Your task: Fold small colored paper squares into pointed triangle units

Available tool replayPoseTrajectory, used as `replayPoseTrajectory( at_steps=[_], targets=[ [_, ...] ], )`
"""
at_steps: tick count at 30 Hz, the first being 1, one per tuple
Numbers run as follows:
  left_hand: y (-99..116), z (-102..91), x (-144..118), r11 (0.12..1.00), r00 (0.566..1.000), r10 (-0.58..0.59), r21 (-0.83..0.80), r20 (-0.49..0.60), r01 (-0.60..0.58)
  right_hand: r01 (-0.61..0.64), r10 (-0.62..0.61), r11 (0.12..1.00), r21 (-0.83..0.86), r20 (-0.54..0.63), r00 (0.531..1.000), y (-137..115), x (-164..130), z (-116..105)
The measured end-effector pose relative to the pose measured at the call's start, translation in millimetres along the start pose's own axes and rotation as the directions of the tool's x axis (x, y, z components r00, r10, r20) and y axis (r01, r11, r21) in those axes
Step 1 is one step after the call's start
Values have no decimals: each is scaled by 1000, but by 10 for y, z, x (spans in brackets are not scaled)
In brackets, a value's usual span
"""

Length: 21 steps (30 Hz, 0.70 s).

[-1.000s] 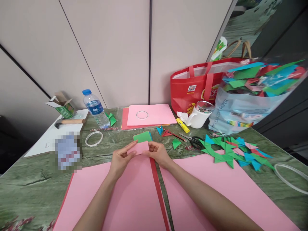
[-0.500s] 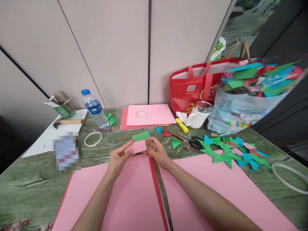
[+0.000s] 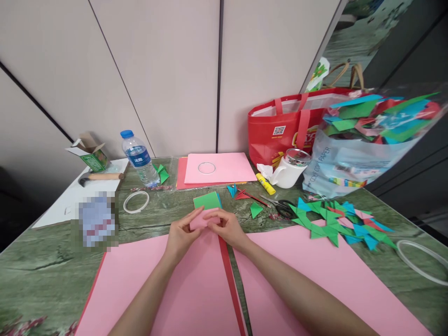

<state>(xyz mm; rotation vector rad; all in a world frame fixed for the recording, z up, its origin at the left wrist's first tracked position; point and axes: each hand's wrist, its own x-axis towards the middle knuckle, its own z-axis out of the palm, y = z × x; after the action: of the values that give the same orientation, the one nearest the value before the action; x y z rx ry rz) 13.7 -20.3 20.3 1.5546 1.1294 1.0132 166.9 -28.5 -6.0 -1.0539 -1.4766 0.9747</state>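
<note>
Both hands hold a small pink paper [image 3: 203, 219] just above the near edge of the green paper pieces. My left hand [image 3: 182, 233] pinches its left end between thumb and fingers. On the right end, my right hand [image 3: 228, 227] has its fingers and thumb closed over the paper. Behind them lies a small stack of green paper [image 3: 207, 200] with a blue edge showing. Beneath my wrists are two large pink sheets [image 3: 189, 284], the left one with a red sheet under it. Folded blue and red paper pieces [image 3: 241, 193] sit beyond my right hand.
Scissors [image 3: 283, 206], a glue stick [image 3: 265, 184] and a white mug [image 3: 290, 172] stand to the right, near folded-paper stars [image 3: 322, 224] and a filled plastic bag [image 3: 350, 158]. A water bottle [image 3: 140, 161], white ring [image 3: 136, 202] and hammer [image 3: 101, 177] are at left.
The pink paper has moved slightly right and nearer to me. My right hand has come in from beside it and now grips its right end.
</note>
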Motion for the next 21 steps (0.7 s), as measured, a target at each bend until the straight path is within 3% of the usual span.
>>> replayPoseTrajectory(
  at_steps=[11,16,21],
  targets=[
    [-97,54,-33,999,993,-47,-8,-107,47,26,-26,1000,-2,-18,999,21,-7,29],
    [-39,18,-28,992,994,-102,-81,-41,98,-52,53,995,83,-5,999,26,5,10],
    [-16,-32,-6,949,985,-158,-267,66,170,-159,155,955,249,35,987,65,32,-19]
  ],
)
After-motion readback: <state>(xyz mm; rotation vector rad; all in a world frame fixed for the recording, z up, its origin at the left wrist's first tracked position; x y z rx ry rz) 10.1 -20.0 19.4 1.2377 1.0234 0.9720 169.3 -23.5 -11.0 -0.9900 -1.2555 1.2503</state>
